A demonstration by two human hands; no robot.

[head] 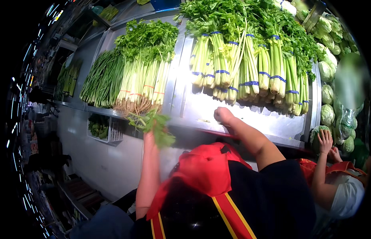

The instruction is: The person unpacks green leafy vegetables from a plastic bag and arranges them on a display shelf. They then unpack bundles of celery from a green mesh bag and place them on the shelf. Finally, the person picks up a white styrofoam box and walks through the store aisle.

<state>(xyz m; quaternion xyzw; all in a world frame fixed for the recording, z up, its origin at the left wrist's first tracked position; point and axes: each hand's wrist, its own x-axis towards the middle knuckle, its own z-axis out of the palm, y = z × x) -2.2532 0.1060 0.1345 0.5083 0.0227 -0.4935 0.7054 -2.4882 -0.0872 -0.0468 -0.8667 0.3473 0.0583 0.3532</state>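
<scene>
My left hand [151, 128] is closed around some leafy green celery trimmings [163, 131], held at the front edge of the metal display counter; the leaves are slightly blurred and hide most of the fingers. Curled, my right hand [223, 116] rests at the bare front of the metal tray [200, 104], beside a small pale scrap [203, 120]. Whether it holds something small cannot be told. Beyond it lie celery bunches [251, 71] bound with blue bands. Thin-stemmed celery with roots [140, 80], bound with red bands, lies behind my left hand.
Green chives [103, 77] lie left of the rooted bunches. A white crate [116, 130] of green vegetables stands under the counter. Cabbages [327, 115] fill the right side, where a co-worker's hands [325, 140] touch one. Metal dividers [176, 68] separate the trays.
</scene>
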